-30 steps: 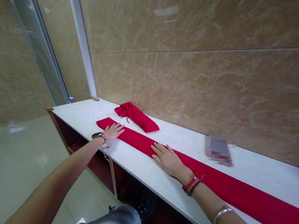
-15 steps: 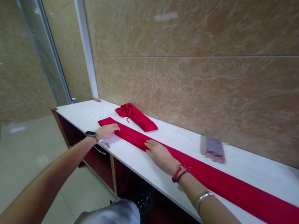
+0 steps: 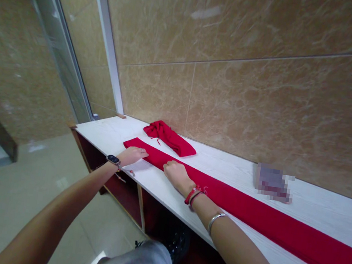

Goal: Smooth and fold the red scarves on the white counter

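A long strip of folded red cloth point(image 3: 250, 207) lies along the white cabinet top, running from the far left end to the right edge of view. My left hand point(image 3: 132, 156), with a dark watch on its wrist, is on the strip near its far end, fingers drawn together on the fabric. A little nearer, my right hand point(image 3: 177, 176) is curled with its knuckles up, closed on the cloth's near edge; its fingertips are partly hidden. Behind the strip lies a bunched red cloth bundle point(image 3: 171, 139) with thin cords, touched by neither hand.
The white cabinet top point(image 3: 105, 129) stands against a tan marble-tiled wall point(image 3: 156, 86). A blurred-out greyish item point(image 3: 271, 181) lies by the wall on the right. Open dark compartments are under the top. My knee point(image 3: 142, 262) and a black shoe point(image 3: 179, 245) are close in front.
My right hand has moved slightly left along the strip, and its fingers have gone from flat to curled. My left hand's fingers have drawn together. The view has shifted a little.
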The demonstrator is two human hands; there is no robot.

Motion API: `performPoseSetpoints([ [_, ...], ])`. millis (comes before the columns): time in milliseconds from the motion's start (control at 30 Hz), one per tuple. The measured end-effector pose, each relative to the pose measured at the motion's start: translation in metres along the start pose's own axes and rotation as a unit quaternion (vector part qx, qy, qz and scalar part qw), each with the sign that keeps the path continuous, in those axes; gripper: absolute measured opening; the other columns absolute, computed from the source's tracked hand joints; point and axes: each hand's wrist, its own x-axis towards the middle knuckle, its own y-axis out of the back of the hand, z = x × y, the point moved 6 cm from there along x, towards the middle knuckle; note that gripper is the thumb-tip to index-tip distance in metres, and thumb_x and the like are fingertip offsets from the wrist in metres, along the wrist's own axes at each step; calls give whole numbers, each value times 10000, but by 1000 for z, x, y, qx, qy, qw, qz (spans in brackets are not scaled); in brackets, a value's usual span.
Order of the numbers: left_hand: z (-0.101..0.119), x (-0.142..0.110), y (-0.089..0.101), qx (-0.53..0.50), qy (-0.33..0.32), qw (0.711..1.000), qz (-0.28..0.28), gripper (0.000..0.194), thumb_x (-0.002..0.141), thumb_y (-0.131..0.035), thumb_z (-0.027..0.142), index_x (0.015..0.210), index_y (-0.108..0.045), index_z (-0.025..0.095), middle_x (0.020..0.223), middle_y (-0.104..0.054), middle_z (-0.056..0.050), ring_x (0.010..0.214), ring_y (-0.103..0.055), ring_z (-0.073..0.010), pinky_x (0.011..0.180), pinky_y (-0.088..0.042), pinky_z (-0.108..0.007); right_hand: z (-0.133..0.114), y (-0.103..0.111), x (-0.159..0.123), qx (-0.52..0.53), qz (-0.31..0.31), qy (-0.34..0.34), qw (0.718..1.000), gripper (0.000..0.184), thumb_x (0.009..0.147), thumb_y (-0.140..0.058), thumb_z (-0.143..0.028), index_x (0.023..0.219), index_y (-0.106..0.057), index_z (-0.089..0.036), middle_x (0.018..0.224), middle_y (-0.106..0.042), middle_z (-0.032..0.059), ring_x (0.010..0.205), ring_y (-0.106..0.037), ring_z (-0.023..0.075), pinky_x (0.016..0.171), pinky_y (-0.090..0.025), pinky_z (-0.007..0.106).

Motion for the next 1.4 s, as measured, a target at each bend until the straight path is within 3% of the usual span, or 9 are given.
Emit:
performPoseSetpoints([
  [300,-1,2,7,56,-26,998,5,254,836,-443,61,1009,-605,153,955,-625,-75,875,-585,-175,782,-426,-285,-6,0,-2,-14,-2,13,1000,241,854,-398,-65,992,-594,-91,960,-644,141,886,-599,223,698,-466,301],
  [533,7,2,4,72,-50,996,10,253,850,-453,84,1055,-588,146,986,-628,-81,902,-571,-178,803,-403,-294,2,-1,4,-10,16,-35,999,231,853,-407,-79,946,-614,-122,924,-642,121,859,-597,207,661,-451,272],
  [733,10,6,13,109,-35,993,43,208,850,-450,77,958,-617,139,918,-621,-89,851,-565,-197,761,-404,-317,4,4,2,-8,33,-48,998,216,862,-409,-99,943,-606,-131,917,-632,119,870,-581,203,689,-432,276],
  [967,7,4,2,115,-61,990,44,177,842,-479,86,945,-608,149,931,-604,-78,876,-558,-190,789,-401,-308,-5,-1,-5,-38,58,34,997,181,865,-436,-121,938,-602,-122,931,-614,105,891,-547,218,729,-421,313],
  [1167,-1,4,-5,117,-22,993,28,187,838,-473,85,957,-604,147,950,-605,-89,919,-555,-209,777,-409,-318,-9,-6,-10,-55,48,85,994,178,855,-447,-100,936,-605,-104,940,-603,104,896,-530,210,733,-416,311],
  [1400,3,6,-6,72,-15,997,16,331,825,-399,37,1079,-569,163,1045,-585,-119,1008,-531,-222,829,-399,-354,-2,-7,-21,24,46,60,997,278,901,-359,-139,1047,-593,-115,1022,-595,111,943,-528,199,794,-413,314],
])
